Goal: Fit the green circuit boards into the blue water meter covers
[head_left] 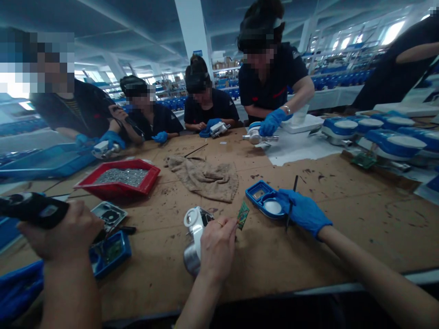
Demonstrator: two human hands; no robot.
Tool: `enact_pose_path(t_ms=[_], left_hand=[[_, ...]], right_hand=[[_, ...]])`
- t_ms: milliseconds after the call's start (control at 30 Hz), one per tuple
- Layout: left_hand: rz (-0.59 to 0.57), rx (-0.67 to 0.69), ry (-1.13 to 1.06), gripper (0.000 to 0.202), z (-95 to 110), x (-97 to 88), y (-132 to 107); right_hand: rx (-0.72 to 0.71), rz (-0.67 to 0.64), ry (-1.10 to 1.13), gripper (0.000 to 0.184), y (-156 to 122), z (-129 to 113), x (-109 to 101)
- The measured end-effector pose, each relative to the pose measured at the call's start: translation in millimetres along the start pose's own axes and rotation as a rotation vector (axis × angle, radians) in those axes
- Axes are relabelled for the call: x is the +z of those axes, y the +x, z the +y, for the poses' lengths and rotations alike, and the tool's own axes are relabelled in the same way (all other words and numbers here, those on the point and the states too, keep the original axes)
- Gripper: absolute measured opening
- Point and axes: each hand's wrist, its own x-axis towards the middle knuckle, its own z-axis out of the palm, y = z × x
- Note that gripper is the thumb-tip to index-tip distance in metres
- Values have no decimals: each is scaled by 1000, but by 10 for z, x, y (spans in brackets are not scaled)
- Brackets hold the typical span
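Observation:
My left hand (216,246), bare with a ring, pinches a small green circuit board (243,214) by its edge, just above the cardboard-covered table (274,256). A white and silver meter body (192,237) lies right beside that hand, touching its left side. My right hand (303,212), in a blue glove, holds a thin black tool (292,198) upright. It rests against a blue meter cover (259,194) that lies open side up with a white disc inside.
A co-worker's bare hand (65,233) at my left grips a black power screwdriver (32,209) over blue parts (111,251). A red tray of screws (118,177) and a brown rag (206,177) lie mid-table. Several gloved people work opposite. Blue meters (394,141) line the right.

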Motion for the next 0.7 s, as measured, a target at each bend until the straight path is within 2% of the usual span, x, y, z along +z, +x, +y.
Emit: enact_pose_path(t_ms=[133,267,367,467,567,700], left_hand=[[32,10,70,17,30,5,-55],[79,72,95,17,34,24,-92],[86,102,88,19,32,49,-122],[98,114,78,23,35,84,-160],[108,125,89,26,56,125,-188],[143,130,124,23,105,190,-164]], right_hand=[[-3,-2,27,56,-494,-143,128],[75,36,-53,60,-986,-343,266],[43,8,-116,58,-1209,-425,251],[-110,91,-197,56,-1235,-435,84],[-341,204,-275,44,-1068,-529,-118],[-651,23,-332,38,-713,-882,-169]])
